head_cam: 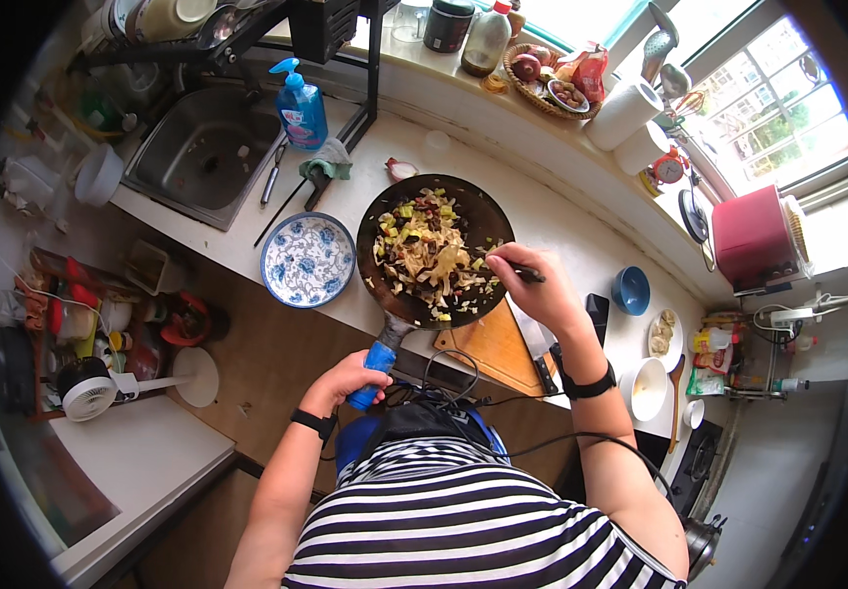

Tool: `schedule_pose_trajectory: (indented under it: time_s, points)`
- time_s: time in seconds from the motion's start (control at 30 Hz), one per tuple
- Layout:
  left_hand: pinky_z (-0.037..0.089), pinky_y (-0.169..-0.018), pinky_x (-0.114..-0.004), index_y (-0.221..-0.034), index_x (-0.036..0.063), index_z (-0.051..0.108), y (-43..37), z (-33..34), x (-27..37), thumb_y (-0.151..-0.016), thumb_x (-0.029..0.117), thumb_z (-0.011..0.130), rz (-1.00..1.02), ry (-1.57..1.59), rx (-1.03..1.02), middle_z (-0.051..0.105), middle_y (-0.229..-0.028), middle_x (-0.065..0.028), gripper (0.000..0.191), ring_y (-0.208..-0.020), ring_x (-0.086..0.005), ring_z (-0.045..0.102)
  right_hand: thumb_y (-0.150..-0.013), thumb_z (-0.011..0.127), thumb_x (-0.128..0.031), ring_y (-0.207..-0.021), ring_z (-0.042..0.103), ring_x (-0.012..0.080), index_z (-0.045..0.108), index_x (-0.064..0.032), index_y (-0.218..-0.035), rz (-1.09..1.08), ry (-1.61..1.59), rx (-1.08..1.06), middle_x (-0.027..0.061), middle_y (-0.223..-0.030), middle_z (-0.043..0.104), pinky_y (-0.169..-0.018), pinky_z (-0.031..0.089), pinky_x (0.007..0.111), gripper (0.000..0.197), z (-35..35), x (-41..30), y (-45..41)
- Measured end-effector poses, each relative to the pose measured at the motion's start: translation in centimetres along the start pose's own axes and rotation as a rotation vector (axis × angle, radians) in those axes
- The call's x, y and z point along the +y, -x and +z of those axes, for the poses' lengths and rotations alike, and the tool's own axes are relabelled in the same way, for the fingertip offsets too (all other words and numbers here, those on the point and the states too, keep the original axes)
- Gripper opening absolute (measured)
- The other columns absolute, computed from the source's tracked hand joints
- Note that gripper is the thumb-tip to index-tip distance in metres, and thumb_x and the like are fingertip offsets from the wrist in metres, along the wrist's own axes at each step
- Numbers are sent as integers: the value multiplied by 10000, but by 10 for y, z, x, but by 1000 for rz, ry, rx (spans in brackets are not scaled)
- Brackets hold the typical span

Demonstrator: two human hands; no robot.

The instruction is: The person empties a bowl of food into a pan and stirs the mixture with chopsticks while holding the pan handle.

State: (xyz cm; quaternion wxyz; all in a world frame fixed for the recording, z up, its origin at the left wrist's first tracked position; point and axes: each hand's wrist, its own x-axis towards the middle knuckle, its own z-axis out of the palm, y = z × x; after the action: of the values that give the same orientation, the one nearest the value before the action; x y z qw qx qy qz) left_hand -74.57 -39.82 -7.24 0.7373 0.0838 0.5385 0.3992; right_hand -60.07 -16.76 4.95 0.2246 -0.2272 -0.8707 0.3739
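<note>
My left hand (350, 383) grips the blue-wrapped handle (380, 361) of a dark wok (483, 206). The wok holds a stir-fried mix (431, 250) of pale shreds, green chunks and dark pieces. At its right rim, my right hand (538, 283) is closed around a dark utensil (525, 272), whose far end reaches toward the food and is partly hidden. Left of the wok, close to its rim, lies a blue-and-white patterned plate (308, 259) with nothing on it. A wooden cutting board (486, 346) and a kitchen knife (542, 361) lie below my right hand, partly covered.
A sink (207, 158), a blue soap pump bottle (302, 110) and a cloth (327, 160) are to the left. Rightward stand a blue bowl (630, 290), a phone (597, 318), a white bowl (645, 390) and a small plate of food (664, 335). A black cable (578, 436) crosses my body.
</note>
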Motion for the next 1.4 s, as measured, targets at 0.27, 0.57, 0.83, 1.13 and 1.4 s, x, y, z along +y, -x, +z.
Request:
schedule_pose_trajectory:
  time_s: [0.27,0.57,0.83,1.13,1.4]
  points:
    - [487,-479,-283,-926,36,411,-1,2,0,-682,71,659,19,-67,63,536,-705,-75,349,-524,-154,561,-809,561,-112,-518,541,229,557,3,-746,251,-138,23,149,-584,530,-485,410,284,131,4,9,23]
    - [481,-511,-264,-920,29,436,5,7,4,-693,205,708,37,-172,127,542,-741,-70,396,-558,-132,555,-823,533,-44,-630,616,112,590,40,-855,259,-353,216,60,-701,603,-572,497,205,106,3,20,34]
    - [475,-541,-265,-933,20,443,3,5,-6,-684,257,720,111,-147,226,549,-765,-68,442,-609,-128,556,-839,515,-51,-669,612,120,581,43,-920,327,-582,196,51,-761,596,-603,510,212,141,45,53,20]
    - [454,-651,-254,-1009,-3,462,6,4,-14,-685,277,721,156,-177,279,565,-853,-75,500,-733,-118,548,-861,509,-126,-700,626,161,567,71,-851,488,-681,300,79,-756,583,-586,515,210,206,62,75,0]
    - [451,-679,-255,-1029,-15,475,6,1,-19,-669,296,729,179,-171,280,574,-887,-81,539,-757,-122,551,-854,536,-223,-626,628,161,575,82,-806,485,-632,396,108,-720,601,-545,511,202,311,55,75,3]
